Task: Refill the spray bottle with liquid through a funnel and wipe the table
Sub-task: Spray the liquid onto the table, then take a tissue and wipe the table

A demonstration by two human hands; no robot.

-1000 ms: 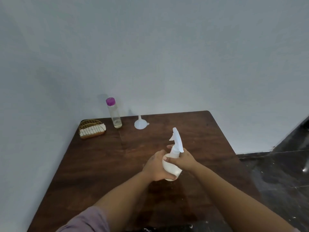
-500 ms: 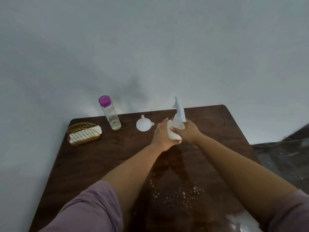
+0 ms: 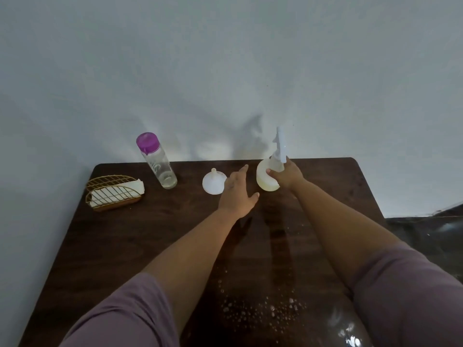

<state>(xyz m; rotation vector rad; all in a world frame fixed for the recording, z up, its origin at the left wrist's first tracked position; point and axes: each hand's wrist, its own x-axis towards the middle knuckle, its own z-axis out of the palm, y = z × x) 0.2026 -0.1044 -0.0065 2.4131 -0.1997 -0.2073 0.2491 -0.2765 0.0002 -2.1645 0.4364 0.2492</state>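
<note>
The white spray bottle (image 3: 266, 178) stands at the far edge of the dark wooden table (image 3: 155, 234), its trigger head up against the wall. My right hand (image 3: 285, 174) grips its neck. My left hand (image 3: 238, 194) hovers just left of the bottle with fingers spread, holding nothing. A white funnel (image 3: 213, 183) lies upside down on the table beside my left hand. Further left stands a clear bottle with a purple cap (image 3: 157, 161), a little liquid in its bottom.
A gold wire holder with white napkins (image 3: 114, 194) sits at the far left corner. Water droplets (image 3: 260, 309) spot the near part of the table. The wall runs along the far edge; dark floor (image 3: 426, 236) lies to the right.
The spray bottle has travelled from the table's middle to the far edge. My left hand has let go of it and moved left; my right hand still holds the neck.
</note>
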